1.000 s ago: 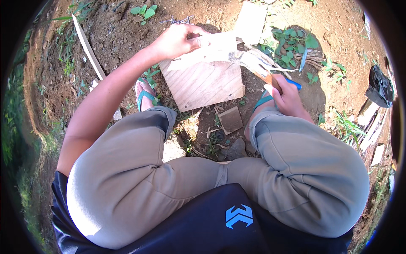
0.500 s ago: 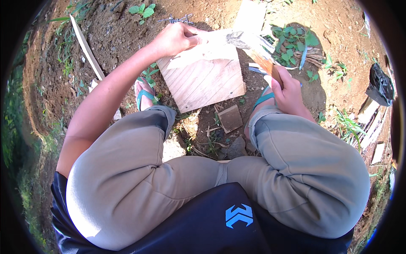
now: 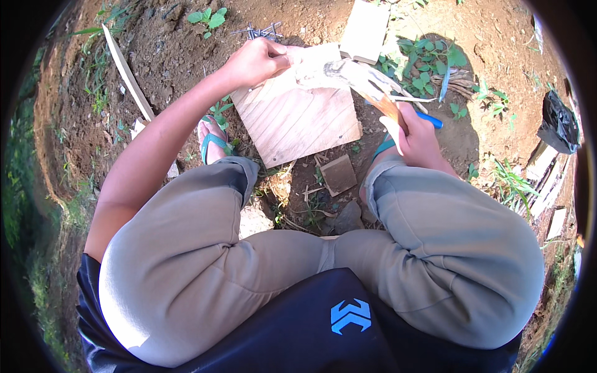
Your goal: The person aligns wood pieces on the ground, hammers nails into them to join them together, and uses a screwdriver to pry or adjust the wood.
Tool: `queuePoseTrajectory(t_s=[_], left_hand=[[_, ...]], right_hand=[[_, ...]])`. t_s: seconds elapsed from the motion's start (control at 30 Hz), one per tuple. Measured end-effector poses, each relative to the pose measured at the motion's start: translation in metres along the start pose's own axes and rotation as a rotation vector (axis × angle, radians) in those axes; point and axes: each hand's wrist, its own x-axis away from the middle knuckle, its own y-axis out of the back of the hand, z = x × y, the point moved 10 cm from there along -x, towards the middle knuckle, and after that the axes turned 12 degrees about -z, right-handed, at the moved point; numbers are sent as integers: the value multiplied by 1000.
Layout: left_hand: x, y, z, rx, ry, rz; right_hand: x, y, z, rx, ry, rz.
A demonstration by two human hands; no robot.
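A square wooden board (image 3: 298,124) lies tilted between my feet, with a paler wood strip (image 3: 314,59) along its far edge. At that strip's left part my left hand (image 3: 264,61) is closed in a pinch; bright glare hides what the fingers hold, if anything. My right hand (image 3: 420,137) is wrapped round the wooden handle of a hammer (image 3: 388,109). The hammer's head, washed out by sunlight, is over the far right of the board, to the right of my left fingers. Just beyond my left hand lies a small pile of nails (image 3: 264,31).
A blue-handled tool (image 3: 429,119) lies beside my right hand. Farther off are a pale wood block (image 3: 365,31) and leafy plants (image 3: 429,62). A small wood square (image 3: 339,174) sits near the board's front edge. On the left is a long wood strip (image 3: 127,71); a black plastic bag (image 3: 558,123) lies right.
The hammer head has shifted slightly left and nearer, and my right hand has moved slightly nearer. More of the blue-handled tool and of the pale block shows. My left hand has barely moved.
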Motion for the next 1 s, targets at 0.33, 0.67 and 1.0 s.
queuePoseTrajectory(t_s=[0.33,0.67,1.0], left_hand=[[7,-4,-1,66,16,-28],[4,-5,0,88,-34,-67],[-2,-8,15,122,13,-28]], right_hand=[[7,10,-8,-38,127,-59],[8,-6,-17,-12,-29,-58],[-1,-12,-6,-80,-38,-69]])
